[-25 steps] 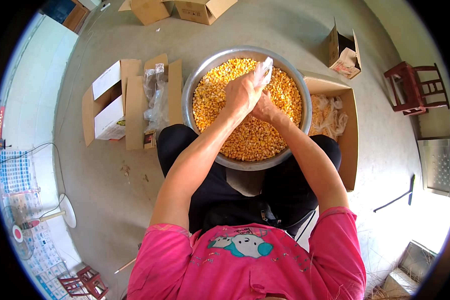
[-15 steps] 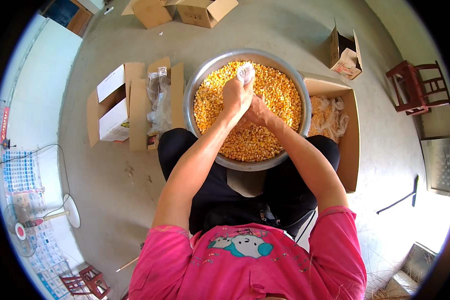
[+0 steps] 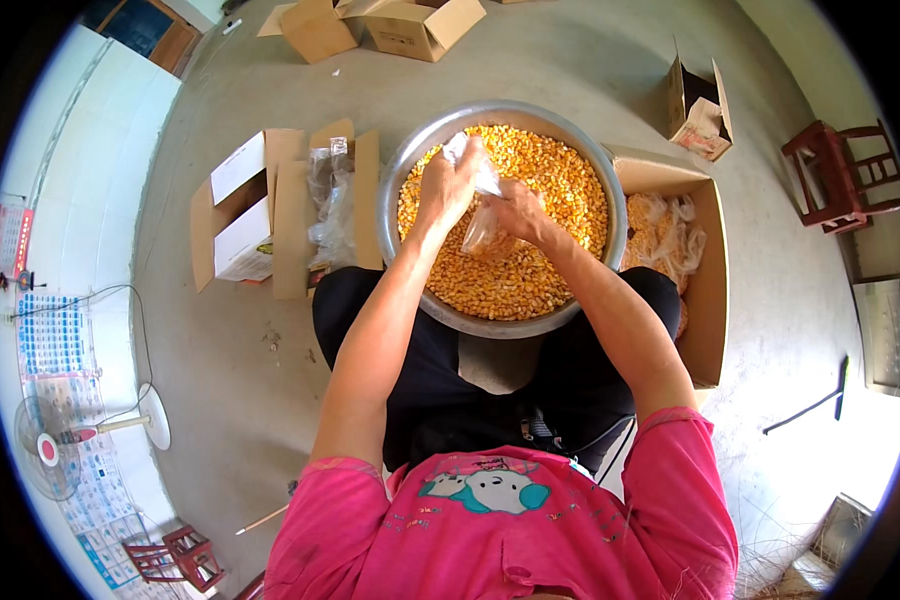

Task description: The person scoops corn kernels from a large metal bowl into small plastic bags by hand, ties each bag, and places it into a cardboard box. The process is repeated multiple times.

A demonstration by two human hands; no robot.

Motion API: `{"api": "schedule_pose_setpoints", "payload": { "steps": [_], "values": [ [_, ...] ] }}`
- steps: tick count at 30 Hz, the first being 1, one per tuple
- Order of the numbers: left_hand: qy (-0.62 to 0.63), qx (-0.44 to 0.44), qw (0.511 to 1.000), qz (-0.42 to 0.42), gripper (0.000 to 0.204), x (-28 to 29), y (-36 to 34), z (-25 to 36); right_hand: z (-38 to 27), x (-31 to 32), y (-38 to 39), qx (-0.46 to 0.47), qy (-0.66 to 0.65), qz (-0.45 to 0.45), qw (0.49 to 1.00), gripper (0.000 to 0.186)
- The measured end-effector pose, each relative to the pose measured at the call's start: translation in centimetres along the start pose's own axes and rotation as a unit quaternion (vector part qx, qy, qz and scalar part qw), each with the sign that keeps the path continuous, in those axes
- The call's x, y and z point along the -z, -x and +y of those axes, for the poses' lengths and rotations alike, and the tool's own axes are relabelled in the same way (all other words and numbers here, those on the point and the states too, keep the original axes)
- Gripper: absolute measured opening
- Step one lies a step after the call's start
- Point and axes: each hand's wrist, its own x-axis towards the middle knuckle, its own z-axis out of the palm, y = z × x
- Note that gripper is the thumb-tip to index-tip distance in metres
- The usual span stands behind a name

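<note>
A large steel bowl [image 3: 502, 112] rests at my knees, filled nearly to the rim with yellow corn kernels [image 3: 565, 190]. Over the kernels, my left hand [image 3: 446, 186] is closed on a thin clear plastic bag [image 3: 482, 232], whose crumpled end sticks up beside the fingers at the upper left of the bowl. My right hand [image 3: 518, 208], a little lower and to the right, has its fingers curled on the same bag, which hangs down between my hands onto the corn. Whether the bag contains anything is hard to make out.
Right of the bowl, a carton [image 3: 710, 300] holds clear bags and yellow pieces; left are open cartons [image 3: 202, 230] and plastic film [image 3: 332, 225]. More boxes [image 3: 402, 32] lie behind. A red chair [image 3: 820, 180] stands far right, a fan [image 3: 48, 448] by the left wall.
My hands have moved apart, the left one shifting toward the upper left of the bowl, and more of the bag now shows between them, hanging over the kernels.
</note>
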Motion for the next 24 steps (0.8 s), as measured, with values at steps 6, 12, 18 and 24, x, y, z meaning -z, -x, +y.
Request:
{"api": "schedule_pose_setpoints", "payload": {
  "steps": [6, 12, 18, 24],
  "values": [
    [-0.202, -0.003, 0.951, -0.234, 0.027, 2.5, 2.0, 3.9, 2.7, 0.0, -1.0, 0.013, 0.104, 0.02, 0.994, 0.019],
    [-0.151, -0.232, 0.938, -0.208, 0.038, 0.6, 2.3, 1.0, 4.3, -1.5, -0.4, 0.1, 0.162, 0.031, 0.981, 0.024],
    [-0.33, -0.203, 0.89, -0.238, 0.059, -0.3, 2.1, -1.1, 2.2, -0.4, 0.3, 0.077, 0.2, -0.019, 0.977, 0.027],
    [-0.441, -0.139, 0.859, -0.221, 0.049, 0.1, 2.0, -0.3, -2.2, 0.8, 1.6, -0.018, 0.239, -0.049, 0.97, 0.032]
  ]
}}
